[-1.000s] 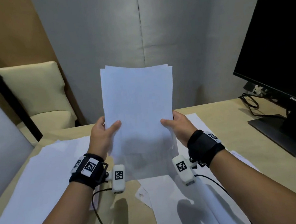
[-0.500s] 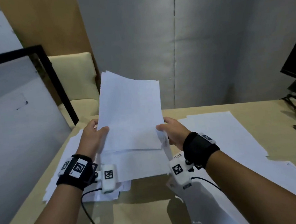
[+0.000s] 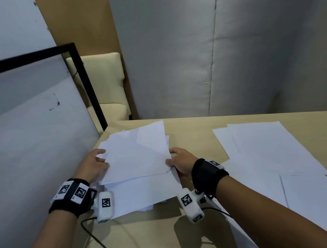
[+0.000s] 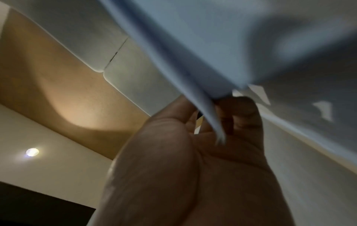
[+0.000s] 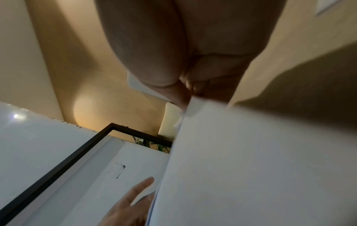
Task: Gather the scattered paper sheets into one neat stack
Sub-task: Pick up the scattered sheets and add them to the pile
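Left of the loose sheets (image 3: 265,150), your left hand (image 3: 92,166) and right hand (image 3: 182,162) pinch opposite edges of the batch (image 3: 135,156) over the pile (image 3: 145,193); thin, floppy, slippery paper, so grip mid-edge.

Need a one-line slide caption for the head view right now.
Both hands, left hand and right hand, lower a held bundle of sheets onto the pile on the table.

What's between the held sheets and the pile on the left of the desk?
Nothing visible. The held sheets, gripped by the left hand and right hand, sit directly over the pile, apparently already on it.
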Demonstrator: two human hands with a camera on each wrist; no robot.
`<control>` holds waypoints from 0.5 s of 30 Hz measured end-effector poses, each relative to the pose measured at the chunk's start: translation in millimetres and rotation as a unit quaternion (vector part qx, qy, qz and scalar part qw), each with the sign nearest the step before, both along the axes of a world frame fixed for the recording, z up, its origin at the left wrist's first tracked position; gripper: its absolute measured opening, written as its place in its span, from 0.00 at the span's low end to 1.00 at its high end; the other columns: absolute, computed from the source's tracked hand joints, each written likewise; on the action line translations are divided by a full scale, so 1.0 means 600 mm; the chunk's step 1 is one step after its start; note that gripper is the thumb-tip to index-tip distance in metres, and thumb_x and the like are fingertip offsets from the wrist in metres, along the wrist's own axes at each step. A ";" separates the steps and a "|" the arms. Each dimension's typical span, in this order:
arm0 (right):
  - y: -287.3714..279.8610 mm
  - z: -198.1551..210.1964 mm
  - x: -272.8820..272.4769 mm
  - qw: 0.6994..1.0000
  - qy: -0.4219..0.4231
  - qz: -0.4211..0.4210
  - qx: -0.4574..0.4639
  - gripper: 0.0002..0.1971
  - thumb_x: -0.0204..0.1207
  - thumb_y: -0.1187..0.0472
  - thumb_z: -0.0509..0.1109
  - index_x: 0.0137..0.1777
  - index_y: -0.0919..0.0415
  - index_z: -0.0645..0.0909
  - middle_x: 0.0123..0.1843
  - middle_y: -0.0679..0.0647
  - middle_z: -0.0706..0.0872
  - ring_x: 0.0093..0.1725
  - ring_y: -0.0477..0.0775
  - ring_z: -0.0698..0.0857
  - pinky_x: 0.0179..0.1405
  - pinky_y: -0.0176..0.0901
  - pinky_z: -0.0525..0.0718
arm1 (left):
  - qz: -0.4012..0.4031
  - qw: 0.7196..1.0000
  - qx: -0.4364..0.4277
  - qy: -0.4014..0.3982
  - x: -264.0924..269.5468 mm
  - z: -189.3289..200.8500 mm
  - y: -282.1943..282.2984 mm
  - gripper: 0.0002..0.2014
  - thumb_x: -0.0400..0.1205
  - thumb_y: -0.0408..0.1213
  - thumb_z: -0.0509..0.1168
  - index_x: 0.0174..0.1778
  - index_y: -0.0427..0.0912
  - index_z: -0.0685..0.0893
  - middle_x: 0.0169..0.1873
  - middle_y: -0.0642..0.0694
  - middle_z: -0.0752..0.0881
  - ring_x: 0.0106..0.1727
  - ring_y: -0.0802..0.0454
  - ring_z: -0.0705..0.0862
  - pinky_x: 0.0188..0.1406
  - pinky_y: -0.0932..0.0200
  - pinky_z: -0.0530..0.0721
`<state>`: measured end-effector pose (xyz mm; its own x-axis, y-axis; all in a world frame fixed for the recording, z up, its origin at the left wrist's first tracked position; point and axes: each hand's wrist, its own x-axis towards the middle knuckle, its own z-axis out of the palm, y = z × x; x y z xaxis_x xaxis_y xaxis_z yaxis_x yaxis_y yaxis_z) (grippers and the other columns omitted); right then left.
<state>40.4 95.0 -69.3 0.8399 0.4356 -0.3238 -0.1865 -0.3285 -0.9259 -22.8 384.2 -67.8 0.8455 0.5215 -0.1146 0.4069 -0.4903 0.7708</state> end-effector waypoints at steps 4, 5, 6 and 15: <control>0.020 -0.006 -0.004 1.000 0.009 0.001 -0.010 0.21 0.81 0.67 0.69 0.74 0.66 0.75 0.67 0.62 0.85 0.63 0.65 0.86 0.67 0.59 0.83 | 0.002 0.999 0.025 0.028 -0.012 -0.006 0.023 0.16 0.79 0.26 0.70 0.60 0.44 0.83 0.52 0.40 0.86 0.45 0.41 0.84 0.47 0.56 0.80; 0.024 -0.005 -0.008 1.000 0.008 0.008 -0.012 0.19 0.81 0.66 0.69 0.72 0.67 0.77 0.64 0.61 0.86 0.60 0.63 0.86 0.63 0.54 0.84 | -0.002 0.999 0.032 0.037 -0.014 -0.005 0.025 0.15 0.78 0.25 0.69 0.58 0.45 0.84 0.54 0.38 0.87 0.47 0.40 0.85 0.51 0.54 0.82; 0.028 -0.003 -0.013 1.000 0.004 0.018 -0.020 0.14 0.82 0.63 0.68 0.65 0.68 0.81 0.56 0.60 0.87 0.52 0.60 0.87 0.52 0.48 0.86 | -0.001 0.998 0.046 0.049 -0.017 -0.004 0.027 0.14 0.79 0.25 0.68 0.57 0.45 0.85 0.57 0.37 0.88 0.50 0.40 0.85 0.56 0.53 0.82; -0.041 0.041 0.002 0.980 -0.080 0.003 -0.181 0.19 0.82 0.46 0.65 0.61 0.61 0.77 0.47 0.56 0.85 0.35 0.55 0.83 0.35 0.44 0.82 | -0.057 0.983 0.140 -0.105 -0.016 0.069 -0.089 0.16 0.83 0.39 0.69 0.67 0.45 0.83 0.61 0.47 0.83 0.57 0.47 0.83 0.57 0.51 0.79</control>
